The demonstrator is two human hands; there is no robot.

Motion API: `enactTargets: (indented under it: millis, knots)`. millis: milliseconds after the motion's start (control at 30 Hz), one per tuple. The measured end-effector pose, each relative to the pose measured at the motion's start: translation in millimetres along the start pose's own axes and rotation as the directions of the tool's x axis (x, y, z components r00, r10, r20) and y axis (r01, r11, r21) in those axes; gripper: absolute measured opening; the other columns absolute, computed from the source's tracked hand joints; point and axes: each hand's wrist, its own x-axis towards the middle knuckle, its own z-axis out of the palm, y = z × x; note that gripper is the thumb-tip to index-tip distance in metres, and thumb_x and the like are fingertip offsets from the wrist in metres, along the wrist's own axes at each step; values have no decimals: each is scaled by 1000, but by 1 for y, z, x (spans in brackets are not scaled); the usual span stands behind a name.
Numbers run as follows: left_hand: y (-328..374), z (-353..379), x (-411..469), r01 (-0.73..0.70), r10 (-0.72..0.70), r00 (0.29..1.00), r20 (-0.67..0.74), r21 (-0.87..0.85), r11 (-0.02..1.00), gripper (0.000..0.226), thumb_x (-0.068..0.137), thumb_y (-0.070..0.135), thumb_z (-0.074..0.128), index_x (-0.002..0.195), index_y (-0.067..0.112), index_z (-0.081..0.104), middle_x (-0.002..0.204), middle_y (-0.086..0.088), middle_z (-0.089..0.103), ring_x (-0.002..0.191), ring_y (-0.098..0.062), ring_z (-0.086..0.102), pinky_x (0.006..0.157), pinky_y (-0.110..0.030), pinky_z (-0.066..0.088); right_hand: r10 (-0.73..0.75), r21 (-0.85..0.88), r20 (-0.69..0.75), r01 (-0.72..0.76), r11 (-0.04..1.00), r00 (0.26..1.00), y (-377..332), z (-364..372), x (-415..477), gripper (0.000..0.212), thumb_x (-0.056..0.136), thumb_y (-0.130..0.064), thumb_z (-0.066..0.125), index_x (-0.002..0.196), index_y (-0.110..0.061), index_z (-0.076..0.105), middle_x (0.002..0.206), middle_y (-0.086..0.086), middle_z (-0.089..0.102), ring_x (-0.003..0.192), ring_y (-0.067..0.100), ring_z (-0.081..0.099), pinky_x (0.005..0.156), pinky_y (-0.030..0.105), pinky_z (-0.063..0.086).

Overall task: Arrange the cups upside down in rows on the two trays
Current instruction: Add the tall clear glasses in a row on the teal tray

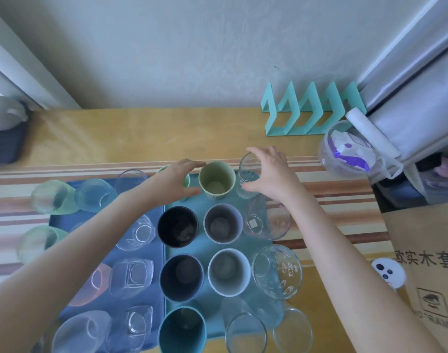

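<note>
Two trays lie side by side on a striped cloth: a blue tray [58, 220] on the left and a teal tray [204, 247] on the right. Both carry several cups in rows, mouths facing up toward me: clear glasses on the blue one, dark, grey and teal cups on the teal one. At the far row, my left hand [173, 180] curls around a mint green cup [186, 180], which it mostly hides. My right hand [270, 171] grips a clear glass [249, 170] between thumb and fingers. A pale olive cup [217, 180] stands between the two hands.
A teal zigzag rack [312, 110] stands against the wall at the back right. A clear tub holding a plastic bag [345, 151] and a cardboard box [427, 250] crowd the right side. A dark object [3, 143] sits at the far left.
</note>
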Motion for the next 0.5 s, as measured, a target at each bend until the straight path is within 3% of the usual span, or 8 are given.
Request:
enactTargets:
  millis: [167, 233, 300, 400, 500]
  knots:
    - [2, 7, 2, -28, 28, 1000, -11, 21, 999, 64, 82, 23, 66, 139, 25, 36, 136, -2, 44, 121, -20, 46, 99, -31, 35, -6, -16, -59, 5, 1000, 998, 3, 2, 2, 79, 72, -36, 73, 139, -29, 31, 137, 6, 35, 129, 28, 30, 88, 40, 42]
    - [3, 6, 1, -26, 27, 999, -18, 19, 999, 62, 83, 23, 65, 138, 24, 37, 138, -3, 44, 122, -22, 46, 101, -33, 35, -4, 16, -18, 4, 1000, 1000, 4, 4, 2, 86, 73, -39, 73, 143, -29, 25, 144, 7, 30, 134, 29, 25, 96, 43, 39]
    - [5, 2, -2, -11, 12, 999, -33, 20, 1000, 60, 84, 22, 64, 138, 22, 38, 139, -3, 42, 122, -23, 46, 102, -34, 35, 4, 74, -9, -3, 997, 1000, 7, 2, -3, 96, 71, -47, 73, 146, -30, 16, 154, 7, 17, 141, 30, 15, 108, 48, 26]
    - [7, -7, -13, -31, 34, 992, -121, 26, 999, 55, 85, 17, 62, 136, 19, 41, 137, -4, 44, 124, -23, 44, 101, -28, 29, 38, 219, -138, -7, 976, 990, 13, -7, -31, 97, 71, -57, 68, 146, -30, 15, 157, 2, 7, 144, 22, 6, 115, 46, 14]
    - [4, -15, -34, -29, 31, 972, -232, 11, 1000, 50, 86, 14, 61, 133, 18, 46, 133, -2, 48, 121, -20, 44, 96, -20, 26, 141, 310, -128, -95, 946, 982, 23, -4, -80, 104, 66, -62, 68, 146, -30, 9, 157, -5, 4, 144, 13, 4, 116, 41, 14]
